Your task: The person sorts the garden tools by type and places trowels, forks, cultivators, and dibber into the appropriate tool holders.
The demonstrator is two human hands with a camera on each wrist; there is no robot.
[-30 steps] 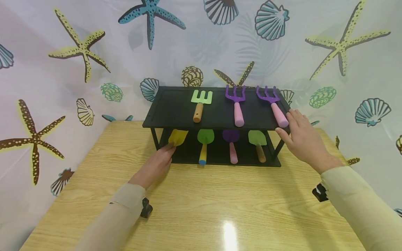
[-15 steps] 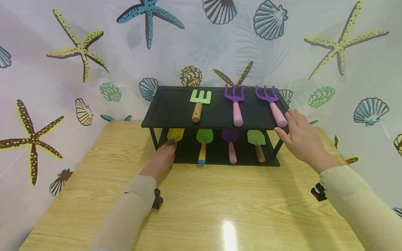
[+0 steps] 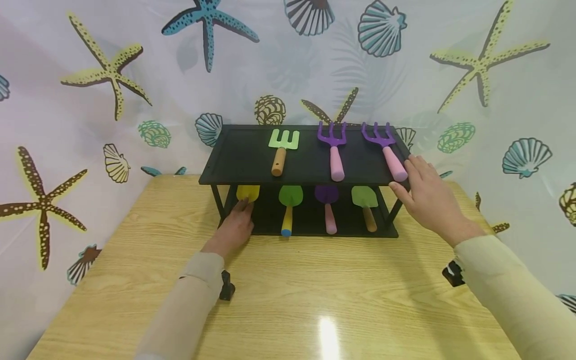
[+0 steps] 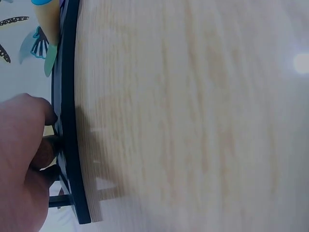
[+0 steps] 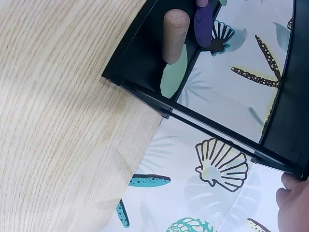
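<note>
In the head view, my left hand [image 3: 234, 227] reaches to the left end of the lower shelf [image 3: 265, 230] of a black two-tier rack. Its fingers hold the yellow trowel [image 3: 247, 192] near the handle, which the hand hides. The left wrist view shows that hand [image 4: 21, 150] curled at the shelf edge. My right hand [image 3: 432, 200] rests with extended fingers against the right end of the top shelf [image 3: 245, 155], thumb at the front corner. Beside it lies a purple hand fork [image 3: 394, 162] with a pink handle.
Also on top lie another purple fork [image 3: 336, 162] and a light green fork [image 3: 279, 160]. Below are a green trowel [image 3: 288, 215], a purple trowel [image 3: 330, 217] and a light green trowel [image 3: 369, 217]. The rack stands on a wooden table [image 3: 270, 290] before a patterned curtain [image 3: 171, 90].
My left hand has shifted slightly right and inward, and the yellow trowel has turned from slanted to nearly straight. The right hand stays at the rack's corner. The head view has shifted slightly.
</note>
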